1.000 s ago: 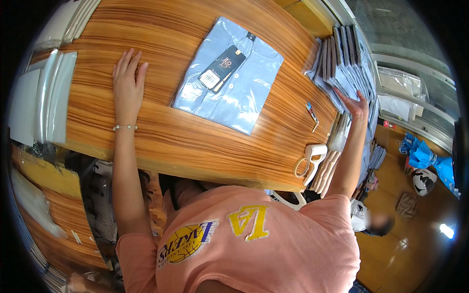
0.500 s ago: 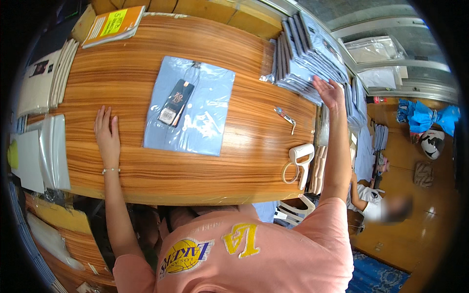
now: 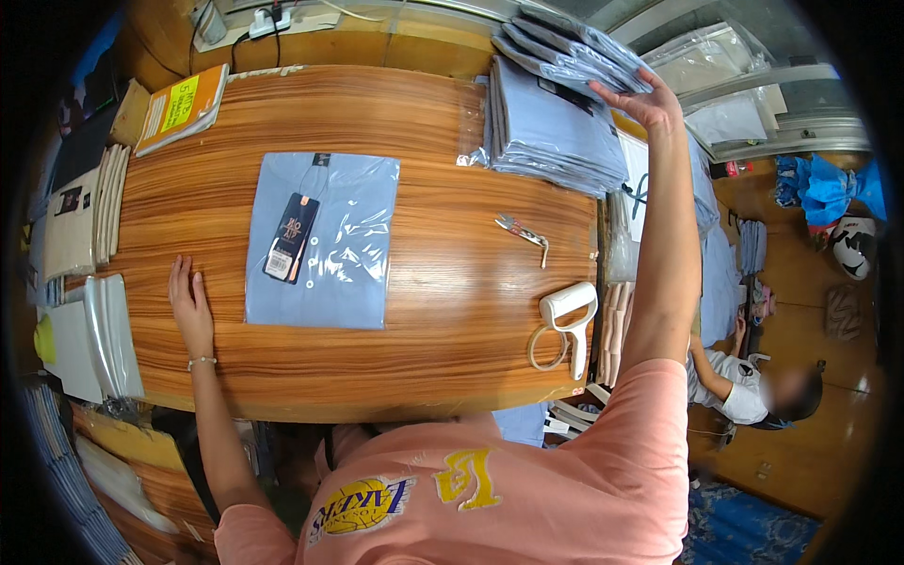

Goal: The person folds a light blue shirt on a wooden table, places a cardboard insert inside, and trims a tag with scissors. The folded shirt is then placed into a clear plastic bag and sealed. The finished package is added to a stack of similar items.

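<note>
A folded light-blue shirt (image 3: pixel 358 254) in a clear bag lies on the table, a dark hang tag (image 3: pixel 292 239) on its front. To its left, my left hand (image 3: pixel 192 299) rests flat on the wood with fingers stretched, holding nothing. At the far right, my right hand (image 3: pixel 650 105) grips the near right edge of several bagged blue shirts (image 3: pixel 556 52), thumb toward the lower side and fingers over the edge. These shirts tilt up above a lower stack of bagged shirts (image 3: pixel 551 132). Parts of the fingers are hidden behind the plastic.
Thread snips (image 3: pixel 524 237), a white lint roller (image 3: pixel 569 303) and a tape ring (image 3: pixel 537 350) lie on the table's right. Cream bagged garments (image 3: pixel 73 221), clear bags (image 3: pixel 115 325) and an orange notebook (image 3: pixel 184 110) line the left. A co-worker (image 3: pixel 744 391) sits at right.
My right hand has moved farther away and now holds the upper bagged shirts, which have shifted off the lower stack. My left hand stays on the table. The whole view has shifted.
</note>
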A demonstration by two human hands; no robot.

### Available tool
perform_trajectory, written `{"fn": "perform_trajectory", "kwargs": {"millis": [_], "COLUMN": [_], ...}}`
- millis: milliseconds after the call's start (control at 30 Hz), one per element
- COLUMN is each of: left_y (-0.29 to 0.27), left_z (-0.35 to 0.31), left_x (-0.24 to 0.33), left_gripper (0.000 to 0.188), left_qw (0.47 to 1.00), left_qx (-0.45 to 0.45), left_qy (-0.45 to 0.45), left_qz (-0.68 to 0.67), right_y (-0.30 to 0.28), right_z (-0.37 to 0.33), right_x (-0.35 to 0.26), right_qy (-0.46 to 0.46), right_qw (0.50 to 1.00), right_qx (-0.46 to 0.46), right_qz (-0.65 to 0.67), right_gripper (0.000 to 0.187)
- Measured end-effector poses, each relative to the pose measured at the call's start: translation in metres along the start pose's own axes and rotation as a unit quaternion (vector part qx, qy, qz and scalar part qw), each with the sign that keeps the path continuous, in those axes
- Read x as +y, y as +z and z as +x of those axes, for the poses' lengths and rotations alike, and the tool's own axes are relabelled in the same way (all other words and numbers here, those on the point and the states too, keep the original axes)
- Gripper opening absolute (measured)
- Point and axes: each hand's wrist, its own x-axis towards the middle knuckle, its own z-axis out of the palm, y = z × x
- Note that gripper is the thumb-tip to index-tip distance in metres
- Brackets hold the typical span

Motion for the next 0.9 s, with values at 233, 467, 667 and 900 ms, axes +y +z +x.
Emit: {"fn": "perform_trajectory", "kwargs": {"millis": [233,467,667,900], "left_y": [0.0,-0.003,0.099,0.211], "left_z": [0.002,0.024,0.075,0.129], "left_x": [0.005,0.106,0.345,0.426], "left_gripper": [0.035,0.067,0.05,0.089], "left_qw": [1.0,0.938,0.852,0.668], "left_qx": [0.002,0.283,-0.164,-0.491], "left_qy": [-0.006,0.168,0.087,-0.142], "left_qz": [0.007,-0.111,-0.49,-0.54], "right_y": [-0.005,-0.006,-0.004,-0.012], "right_z": [0.015,0.017,0.015,0.013], "right_x": [-0.029,-0.035,-0.035,-0.029], "right_qy": [0.009,0.01,0.023,0.016], "right_qw": [0.997,0.988,0.988,0.989], "right_qx": [-0.073,-0.144,-0.143,-0.137], "right_qz": [-0.03,-0.049,-0.048,-0.048], "right_gripper": [0.055,0.065,0.066,0.067]}}
